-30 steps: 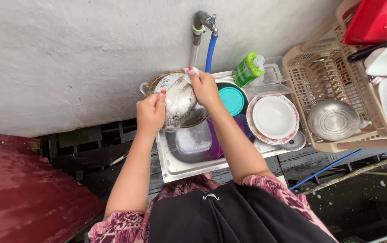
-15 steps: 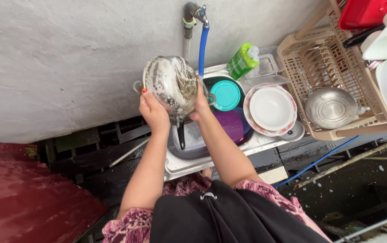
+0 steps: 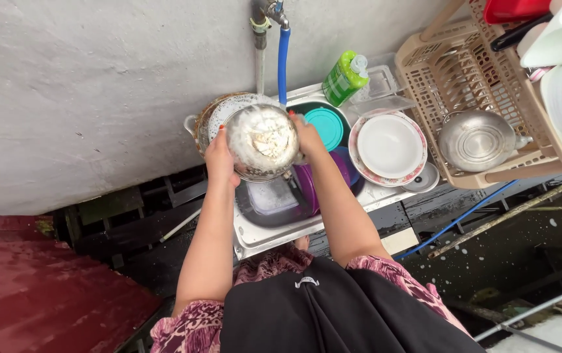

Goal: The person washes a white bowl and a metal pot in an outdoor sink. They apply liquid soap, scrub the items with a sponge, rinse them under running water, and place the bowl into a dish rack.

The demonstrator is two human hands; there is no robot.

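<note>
A soapy steel pot point(image 3: 261, 142) is held up over the steel sink point(image 3: 274, 234), its bottom turned toward me. My left hand point(image 3: 221, 159) grips its left rim. My right hand point(image 3: 307, 136) presses on its right side; whether a sponge is in it I cannot tell. Just above the pot hangs a blue hose point(image 3: 283, 64) from the wall tap point(image 3: 269, 12). Below the pot, a pan with grey water point(image 3: 269, 196) and purple bowls point(image 3: 323, 178) lie in the sink.
A teal lid point(image 3: 325, 125), a green soap bottle point(image 3: 344, 78) and a white plate point(image 3: 389, 146) lie to the right. A beige drying rack point(image 3: 471, 78) holds a steel pot point(image 3: 476, 140). A patterned pot point(image 3: 208, 119) stands behind the held one. Grey wall to the left.
The pot has turned and lowered a little in my hands, its bottom now facing up. My right hand has come round onto its right side.
</note>
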